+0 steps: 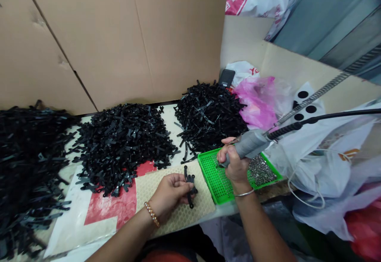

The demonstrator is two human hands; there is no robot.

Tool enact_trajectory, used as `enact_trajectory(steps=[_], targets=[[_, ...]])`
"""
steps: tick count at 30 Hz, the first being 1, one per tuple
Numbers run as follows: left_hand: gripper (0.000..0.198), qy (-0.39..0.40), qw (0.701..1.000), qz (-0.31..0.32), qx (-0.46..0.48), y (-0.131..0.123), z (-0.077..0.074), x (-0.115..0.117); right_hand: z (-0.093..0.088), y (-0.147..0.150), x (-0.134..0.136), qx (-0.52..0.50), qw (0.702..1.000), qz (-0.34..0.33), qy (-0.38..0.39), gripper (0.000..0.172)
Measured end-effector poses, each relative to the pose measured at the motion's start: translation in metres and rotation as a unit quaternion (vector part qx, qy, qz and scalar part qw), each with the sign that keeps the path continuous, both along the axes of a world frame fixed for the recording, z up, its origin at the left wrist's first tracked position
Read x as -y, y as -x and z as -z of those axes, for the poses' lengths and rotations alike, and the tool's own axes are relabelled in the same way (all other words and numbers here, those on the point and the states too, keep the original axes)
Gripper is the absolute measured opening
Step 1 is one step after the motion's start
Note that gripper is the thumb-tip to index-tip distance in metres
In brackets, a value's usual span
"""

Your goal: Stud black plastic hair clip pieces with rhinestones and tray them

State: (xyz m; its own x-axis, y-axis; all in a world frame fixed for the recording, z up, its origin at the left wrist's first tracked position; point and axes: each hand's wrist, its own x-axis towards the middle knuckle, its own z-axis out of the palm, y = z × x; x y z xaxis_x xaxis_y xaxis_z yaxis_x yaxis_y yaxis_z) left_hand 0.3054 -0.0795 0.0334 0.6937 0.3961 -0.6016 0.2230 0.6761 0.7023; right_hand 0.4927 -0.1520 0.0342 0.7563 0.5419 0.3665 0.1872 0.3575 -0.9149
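Between the fingertips of my left hand (174,192) are small black plastic parts (191,180), held together over a beige textured mat (166,222). My right hand (236,165) is wrapped round a grey electric screwdriver (251,145), tilted with its tip end pointing down and left. A coiled spring (321,93) and a black cord (333,115) run from its rear to the upper right. Under the screwdriver sits a green perforated tray (212,178) with small metal screws (262,171) heaped at its right side. The screwdriver's tip is hidden by my right hand.
Piles of loose black parts lie at the left (26,167), in the middle (122,143) and behind the tray (211,115). A cardboard wall (119,36) stands behind them. Pink plastic bag (258,99) and white bags (327,167) crowd the right side, near a dark phone-like object (226,78).
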Motion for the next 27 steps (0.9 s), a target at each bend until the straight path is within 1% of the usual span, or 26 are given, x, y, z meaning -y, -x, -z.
enact_trajectory(steps=[8,15,19,22,25,27], targets=[[0.047,0.004,1.0,0.001,0.003,0.0,0.001,0.0,0.0,-0.001,0.0,-0.001,1.0,-0.005,0.017,0.017],[0.048,-0.003,1.0,0.002,0.004,0.001,0.004,0.0,-0.001,0.001,0.001,0.011,1.0,-0.003,0.01,0.015],[0.048,-0.002,1.0,-0.001,0.004,0.0,0.003,0.001,0.001,0.001,0.001,0.0,1.0,-0.009,0.019,0.017],[0.045,-0.002,1.0,-0.005,0.001,-0.001,0.001,0.001,0.002,0.001,0.001,0.001,1.0,-0.002,0.021,0.017],[0.041,0.001,1.0,-0.011,-0.006,-0.002,0.0,0.001,-0.006,0.0,0.0,-0.007,1.0,0.016,0.007,0.019],[0.037,0.001,1.0,-0.015,-0.008,-0.003,0.001,0.002,-0.018,0.002,-0.001,-0.031,0.999,0.027,-0.018,0.021]])
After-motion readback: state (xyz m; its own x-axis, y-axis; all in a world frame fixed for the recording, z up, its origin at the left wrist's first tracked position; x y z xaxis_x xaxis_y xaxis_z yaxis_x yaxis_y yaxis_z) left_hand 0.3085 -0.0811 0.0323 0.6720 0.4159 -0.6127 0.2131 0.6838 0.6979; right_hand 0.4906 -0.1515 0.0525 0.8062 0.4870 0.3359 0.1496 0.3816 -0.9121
